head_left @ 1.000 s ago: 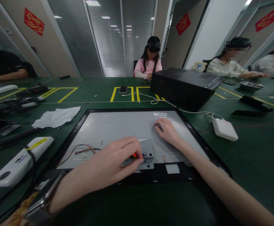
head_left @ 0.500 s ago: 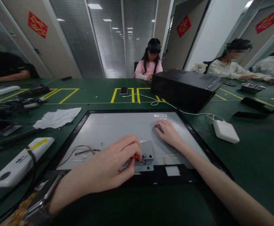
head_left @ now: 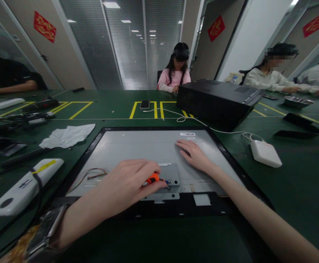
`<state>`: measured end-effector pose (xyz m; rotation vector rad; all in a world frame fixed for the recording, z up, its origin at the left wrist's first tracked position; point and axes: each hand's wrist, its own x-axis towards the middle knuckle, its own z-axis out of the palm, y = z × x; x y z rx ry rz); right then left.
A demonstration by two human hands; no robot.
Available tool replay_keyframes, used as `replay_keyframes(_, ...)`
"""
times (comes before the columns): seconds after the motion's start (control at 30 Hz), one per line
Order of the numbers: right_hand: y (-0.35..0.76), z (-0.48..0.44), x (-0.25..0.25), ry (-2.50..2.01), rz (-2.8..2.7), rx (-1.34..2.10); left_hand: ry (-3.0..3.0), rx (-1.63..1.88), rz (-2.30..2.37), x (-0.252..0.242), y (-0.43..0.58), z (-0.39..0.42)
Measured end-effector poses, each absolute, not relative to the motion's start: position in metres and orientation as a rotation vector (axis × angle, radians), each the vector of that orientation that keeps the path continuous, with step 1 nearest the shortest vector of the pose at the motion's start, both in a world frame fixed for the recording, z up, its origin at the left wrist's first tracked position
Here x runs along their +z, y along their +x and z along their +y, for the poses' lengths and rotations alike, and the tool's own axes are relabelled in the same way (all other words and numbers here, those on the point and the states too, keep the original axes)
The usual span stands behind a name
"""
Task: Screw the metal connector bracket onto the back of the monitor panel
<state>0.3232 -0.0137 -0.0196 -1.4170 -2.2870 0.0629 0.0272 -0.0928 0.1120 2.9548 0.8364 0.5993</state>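
Display panel (head_left: 137, 142), lying flat on the green table (head_left: 115, 106) before me. At left, thin wires (head_left: 93, 177) look flexible and easily snagged. My left hand (head_left: 133, 179) pinches an orange-handled screwdriver (head_left: 153, 178), presumably light, over the metal bracket (head_left: 173, 170). Well apart from it, my right hand (head_left: 196, 155) rests spread on the grey backing, apparently empty. The panel is probably stiff, smooth and fragile; the black frame (head_left: 223, 146), taken on opposite sides, offers the safest hold.
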Motion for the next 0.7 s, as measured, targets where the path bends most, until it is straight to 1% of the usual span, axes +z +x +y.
replay_keyframes(0.13,0.323,-0.014,-0.018,-1.420,-2.291,0.061,3.063,0.839,0.855,0.102,0.029,-0.091)
replay_keyframes(0.2,0.323,-0.014,-0.017,-1.420,-2.294,0.061,3.064,0.885,0.861,0.100,0.031,-0.092)
replay_keyframes(0.27,0.323,-0.015,-0.017,-1.421,-2.295,0.059,3.028,0.824,0.835,0.102,0.032,-0.093)
replay_keyframes(0.37,0.323,-0.015,-0.017,-1.423,-2.296,0.057,2.901,0.635,0.762,0.111,0.034,-0.098)
replay_keyframes(0.5,0.324,-0.013,-0.019,-1.420,-2.298,0.056,2.783,0.455,0.796,0.122,0.035,-0.105)
replay_keyframes(0.7,0.324,-0.013,-0.020,-1.419,-2.296,0.052,2.624,0.390,0.760,0.124,0.033,-0.107)
